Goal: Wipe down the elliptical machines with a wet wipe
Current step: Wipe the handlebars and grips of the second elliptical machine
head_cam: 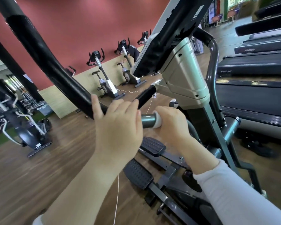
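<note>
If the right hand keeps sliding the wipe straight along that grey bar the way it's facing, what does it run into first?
Most likely the left hand, which grips the same grey bar just ahead of the right hand and its wet wipe. Only a short bare stretch of bar separates them; depth looks shared, since both hold one bar.

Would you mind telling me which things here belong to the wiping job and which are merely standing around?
Part of the job:
- wet wipe, wrapped round the grey bar under the right hand
- black handlebar, gripped by the left hand
- pedals

Standing around:
- exercise bikes by the red wall
- treadmills
- white cable
</note>
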{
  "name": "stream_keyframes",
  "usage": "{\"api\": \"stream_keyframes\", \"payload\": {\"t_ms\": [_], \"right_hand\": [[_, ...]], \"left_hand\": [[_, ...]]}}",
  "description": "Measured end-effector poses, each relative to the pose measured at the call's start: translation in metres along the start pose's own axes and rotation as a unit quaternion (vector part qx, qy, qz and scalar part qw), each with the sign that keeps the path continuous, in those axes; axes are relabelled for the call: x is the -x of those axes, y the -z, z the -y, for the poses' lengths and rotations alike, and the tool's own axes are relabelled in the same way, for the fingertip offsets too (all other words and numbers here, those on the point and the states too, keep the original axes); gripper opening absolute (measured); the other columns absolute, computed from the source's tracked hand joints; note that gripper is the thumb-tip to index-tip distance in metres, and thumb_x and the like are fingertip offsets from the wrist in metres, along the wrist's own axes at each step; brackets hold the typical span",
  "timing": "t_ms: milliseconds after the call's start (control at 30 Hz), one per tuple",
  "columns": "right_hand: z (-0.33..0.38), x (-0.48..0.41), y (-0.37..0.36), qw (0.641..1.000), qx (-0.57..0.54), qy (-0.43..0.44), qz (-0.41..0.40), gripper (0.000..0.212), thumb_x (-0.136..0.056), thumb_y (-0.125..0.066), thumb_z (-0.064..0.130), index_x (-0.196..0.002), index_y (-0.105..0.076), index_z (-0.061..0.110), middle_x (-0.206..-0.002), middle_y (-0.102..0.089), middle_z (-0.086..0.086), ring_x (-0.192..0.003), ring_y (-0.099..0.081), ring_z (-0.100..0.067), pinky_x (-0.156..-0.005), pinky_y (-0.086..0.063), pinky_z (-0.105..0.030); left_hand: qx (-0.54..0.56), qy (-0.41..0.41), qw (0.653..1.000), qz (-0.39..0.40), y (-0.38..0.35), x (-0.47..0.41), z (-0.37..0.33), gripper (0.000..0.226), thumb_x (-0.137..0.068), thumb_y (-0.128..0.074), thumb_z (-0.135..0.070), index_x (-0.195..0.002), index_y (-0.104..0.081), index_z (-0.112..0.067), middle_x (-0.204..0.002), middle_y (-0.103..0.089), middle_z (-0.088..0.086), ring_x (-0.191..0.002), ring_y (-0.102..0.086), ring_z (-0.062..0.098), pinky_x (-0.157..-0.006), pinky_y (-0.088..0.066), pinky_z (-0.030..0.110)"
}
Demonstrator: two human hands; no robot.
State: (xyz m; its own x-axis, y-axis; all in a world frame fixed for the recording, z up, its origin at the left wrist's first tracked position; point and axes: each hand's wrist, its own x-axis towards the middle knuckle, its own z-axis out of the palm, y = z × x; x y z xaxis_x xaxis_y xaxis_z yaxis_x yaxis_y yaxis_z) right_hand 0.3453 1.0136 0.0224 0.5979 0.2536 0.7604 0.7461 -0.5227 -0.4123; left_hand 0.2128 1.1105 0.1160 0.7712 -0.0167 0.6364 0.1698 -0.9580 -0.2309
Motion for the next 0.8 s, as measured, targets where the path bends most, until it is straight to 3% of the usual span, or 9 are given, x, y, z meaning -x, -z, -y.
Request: {"api": "stream_keyframes", "payload": {"t_ms": [133, 167, 233, 300, 400, 533, 800], "right_hand": [[-0.042, 0.012, 0.009, 0.984, -0.025, -0.154, 0.082, 0.025, -0.07, -0.079, 0.024, -0.089, -0.064, 0.019, -0.081, -0.064, 0.005, -0.076, -0.058, -0.019, -0.066, -0.038, -0.027], [-0.051, 0.016, 0.008, 0.977, -0.047, -0.191, 0.087, 0.023, -0.072, -0.078, 0.026, -0.09, -0.064, 0.022, -0.082, -0.065, 0.007, -0.078, -0.059, -0.017, -0.067, -0.041, -0.028], [-0.065, 0.027, 0.005, 0.959, -0.075, -0.26, 0.085, 0.02, -0.074, -0.077, 0.033, -0.088, -0.063, 0.028, -0.079, -0.066, 0.01, -0.077, -0.061, -0.013, -0.068, -0.046, -0.028], [-0.076, 0.042, -0.002, 0.936, -0.107, -0.325, 0.081, 0.02, -0.076, -0.076, 0.039, -0.087, -0.063, 0.03, -0.075, -0.066, 0.011, -0.075, -0.062, -0.011, -0.064, -0.047, -0.027], [-0.084, 0.059, -0.007, 0.911, -0.134, -0.383, 0.075, 0.021, -0.077, -0.075, 0.041, -0.09, -0.064, 0.028, -0.074, -0.065, 0.011, -0.075, -0.064, -0.01, -0.062, -0.046, -0.024], [-0.08, 0.047, -0.003, 0.919, -0.061, -0.373, 0.112, 0.019, -0.079, -0.072, 0.038, -0.086, -0.06, 0.025, -0.072, -0.062, 0.01, -0.076, -0.064, -0.015, -0.064, -0.049, -0.027], [-0.049, 0.011, 0.009, 0.967, -0.051, -0.223, 0.111, 0.024, -0.073, -0.076, 0.015, -0.093, -0.065, 0.017, -0.084, -0.064, 0.005, -0.08, -0.06, -0.016, -0.069, -0.046, -0.026]], "left_hand": [[-0.028, -0.035, 0.998, 0.038, -0.018, -0.006, -0.027, 0.043, -0.094, -0.03, -0.032, -0.102, -0.07, -0.018, -0.087, -0.069, -0.006, -0.086, -0.062, 0.018, -0.113, -0.016, 0.054], [-0.034, -0.04, 0.997, 0.048, -0.022, -0.008, -0.032, 0.044, -0.093, -0.028, -0.032, -0.099, -0.07, -0.018, -0.085, -0.069, -0.005, -0.081, -0.062, 0.019, -0.108, -0.025, 0.05], [-0.048, -0.05, 0.996, 0.063, -0.027, -0.013, -0.038, 0.044, -0.093, -0.026, -0.033, -0.092, -0.067, -0.019, -0.08, -0.065, -0.005, -0.07, -0.054, 0.018, -0.084, -0.037, 0.04], [-0.058, -0.06, 0.995, 0.058, -0.03, -0.016, -0.041, 0.039, -0.093, -0.026, -0.033, -0.084, -0.062, -0.02, -0.072, -0.059, -0.006, -0.062, -0.041, 0.017, -0.066, -0.028, 0.033], [-0.056, -0.074, 0.995, 0.044, -0.034, -0.015, -0.04, 0.036, -0.093, -0.03, -0.031, -0.087, -0.063, -0.019, -0.069, -0.057, -0.005, -0.061, -0.04, 0.017, -0.063, -0.024, 0.032], [-0.036, -0.086, 0.995, 0.034, -0.035, -0.013, -0.037, 0.042, -0.092, -0.027, -0.031, -0.094, -0.066, -0.018, -0.073, -0.062, -0.005, -0.065, -0.054, 0.018, -0.065, -0.032, 0.033], [-0.043, -0.094, 0.994, 0.043, -0.041, -0.017, -0.04, 0.046, -0.092, -0.025, -0.03, -0.091, -0.068, -0.017, -0.073, -0.064, -0.002, -0.064, -0.055, 0.021, -0.065, -0.024, 0.033]]}}
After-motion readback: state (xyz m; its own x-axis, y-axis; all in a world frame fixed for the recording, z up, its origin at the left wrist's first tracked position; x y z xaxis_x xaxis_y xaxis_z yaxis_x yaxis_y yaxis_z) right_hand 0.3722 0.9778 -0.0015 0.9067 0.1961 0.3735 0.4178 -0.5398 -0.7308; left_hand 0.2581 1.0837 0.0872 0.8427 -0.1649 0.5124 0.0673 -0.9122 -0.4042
